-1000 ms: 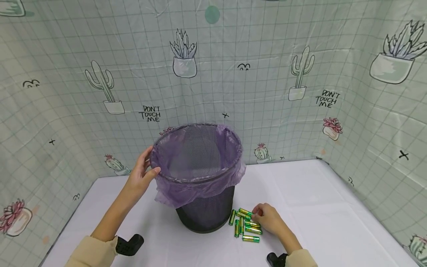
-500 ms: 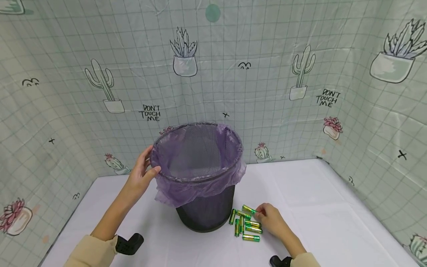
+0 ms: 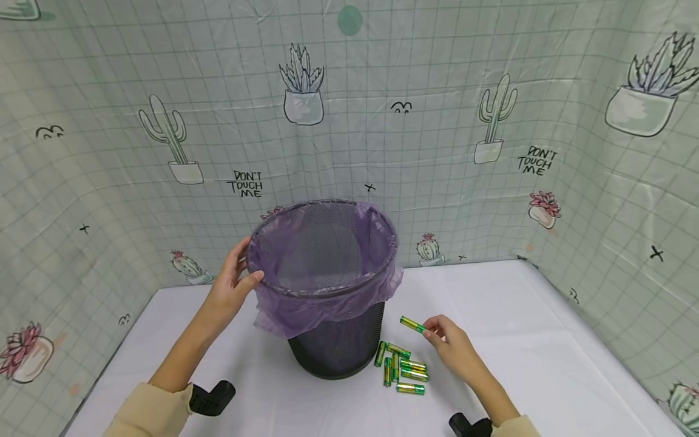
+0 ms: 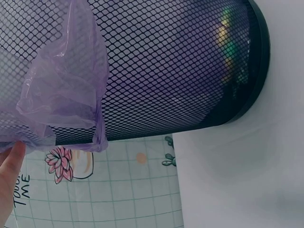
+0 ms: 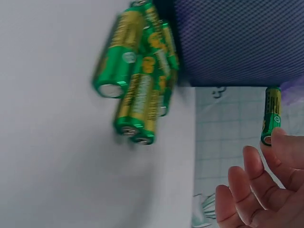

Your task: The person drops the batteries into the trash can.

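Note:
My left hand grips the left side of the rim of a black mesh wastebasket, thumb over the edge. A purple bin liner lines the basket and hangs folded over its rim. To the right of the basket, my right hand pinches one end of a green and gold battery between thumb and fingertips, raised above the table. In the right wrist view that battery points away from the fingers. Several more batteries lie loosely grouped at the basket's right foot.
The white table meets a grid-patterned cloth backdrop behind and at both sides. Through the mesh in the left wrist view, blurred green and yellow shapes show near the base; whether inside or beyond, I cannot tell.
My right hand has drawn one battery out of the group and lifted it up and away from the others. My left hand and the wastebasket have stayed put.

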`<state>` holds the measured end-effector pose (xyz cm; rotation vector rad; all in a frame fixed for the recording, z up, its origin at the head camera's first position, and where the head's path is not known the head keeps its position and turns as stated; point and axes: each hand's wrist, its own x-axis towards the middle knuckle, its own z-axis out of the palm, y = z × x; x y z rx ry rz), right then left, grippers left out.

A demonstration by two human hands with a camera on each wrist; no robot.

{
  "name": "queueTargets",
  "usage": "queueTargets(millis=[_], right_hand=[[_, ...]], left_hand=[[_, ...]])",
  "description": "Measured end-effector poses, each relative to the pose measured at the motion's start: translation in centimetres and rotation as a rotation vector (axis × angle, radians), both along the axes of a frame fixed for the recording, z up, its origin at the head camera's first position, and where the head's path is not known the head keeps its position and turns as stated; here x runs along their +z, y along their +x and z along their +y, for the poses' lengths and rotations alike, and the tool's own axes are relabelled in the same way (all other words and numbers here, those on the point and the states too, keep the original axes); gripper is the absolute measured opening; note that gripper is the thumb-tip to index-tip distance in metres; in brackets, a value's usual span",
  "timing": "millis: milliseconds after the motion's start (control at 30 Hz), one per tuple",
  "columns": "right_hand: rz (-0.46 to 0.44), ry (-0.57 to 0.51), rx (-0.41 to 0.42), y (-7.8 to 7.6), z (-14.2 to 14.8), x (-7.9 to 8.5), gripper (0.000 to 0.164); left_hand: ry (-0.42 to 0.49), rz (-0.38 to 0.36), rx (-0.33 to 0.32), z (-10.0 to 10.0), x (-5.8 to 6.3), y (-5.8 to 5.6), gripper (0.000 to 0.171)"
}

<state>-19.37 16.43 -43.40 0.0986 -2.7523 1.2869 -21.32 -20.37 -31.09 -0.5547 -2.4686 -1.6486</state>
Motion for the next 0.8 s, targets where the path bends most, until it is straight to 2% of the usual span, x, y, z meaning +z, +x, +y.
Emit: queueTargets(millis=[233, 500, 800], right_hand=[[0.087, -0.021, 0.028, 0.7, -0.1, 2.7, 0.010], [0.271, -0.011, 0.075, 1.6, -0.5, 6.3, 0.012], [0.386, -0.071, 0.103, 1.9, -1.1, 10.3, 0.016]], left_hand=[[0.015, 0.015, -0.010, 0.0, 0.1, -0.1, 0.067], [0.015, 0.013, -0.007, 0.0, 0.1, 0.0, 0.067], [0.028, 0.023, -0.015, 0.1, 0.0, 0.0, 0.067]])
